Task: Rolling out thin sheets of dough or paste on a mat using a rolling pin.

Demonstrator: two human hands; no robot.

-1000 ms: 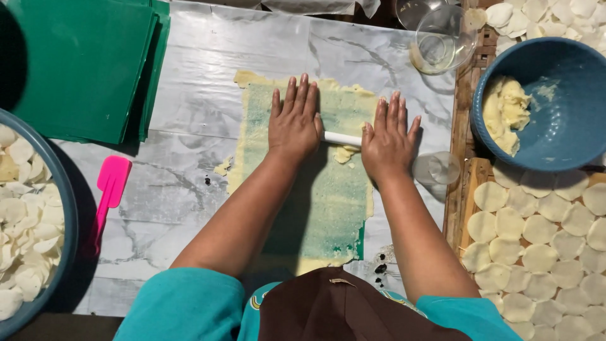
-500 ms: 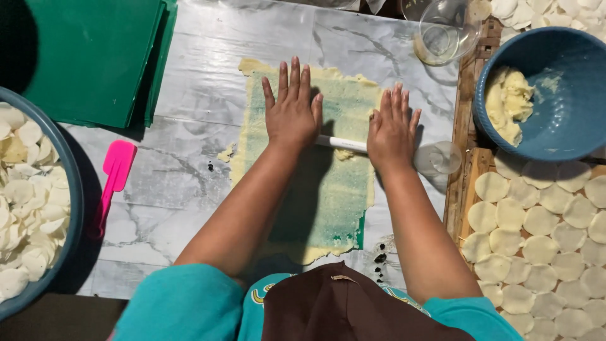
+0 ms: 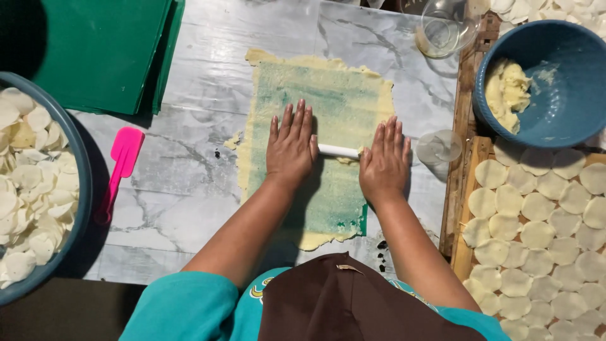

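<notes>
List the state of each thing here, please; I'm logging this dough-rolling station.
Left hand: flat, palm on the white rolling pin.
Right hand: flat on the pin.
Dough sheet: rolled thin over a green mat.
Blue bowl: holds a dough lump.
Pink spatula: lying untouched.
Dough rounds: laid out in rows.

A worktop (image 3: 189,183) of pale grey marble pattern, veined with darker lines and covered by a slightly wrinkled clear film, fills the middle of the view. Its near edge gives way to a dark brown strip at the lower left. Along the right side runs a rough wooden frame (image 3: 456,189) of worn, stained slats, butted against the worktop's edge. Light falls from above and somewhat to the right, soft but bright, casting dim shadows toward the left on the marble. The upper left corner lies in deep shade.
</notes>
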